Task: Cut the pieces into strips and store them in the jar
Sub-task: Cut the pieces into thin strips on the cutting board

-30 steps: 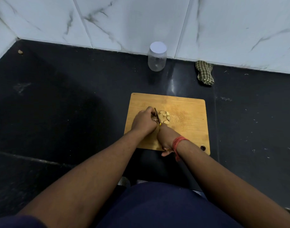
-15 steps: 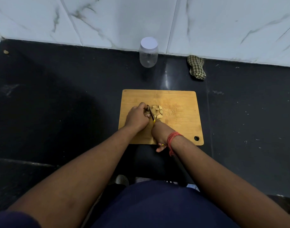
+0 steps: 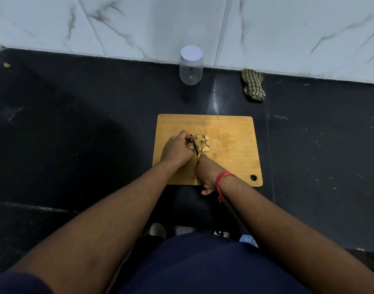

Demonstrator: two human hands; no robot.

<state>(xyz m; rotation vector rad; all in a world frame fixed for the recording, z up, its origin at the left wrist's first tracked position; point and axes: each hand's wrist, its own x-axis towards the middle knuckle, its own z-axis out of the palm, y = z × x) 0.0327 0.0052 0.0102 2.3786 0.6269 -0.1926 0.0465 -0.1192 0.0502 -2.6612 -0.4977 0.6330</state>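
Mid-cut, the left hand (image 3: 176,150) pinched a piece at the board's (image 3: 230,164) centre while the right hand (image 3: 205,171) gripped the knife (image 3: 195,146), cut pieces (image 3: 202,143) just beside; the lidded jar (image 3: 190,65) at twelve o'clock likely needed opening next.

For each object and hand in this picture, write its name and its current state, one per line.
Jar: upright, lid on, looks empty.
Pale pieces: heaped loose on the board.
Cutting board: flat on the dark counter.
Knife: blade down among the pieces.
Left hand: curled, steadying a piece.
Right hand: gripping the knife handle.
Checked cloth: bunched by the wall.
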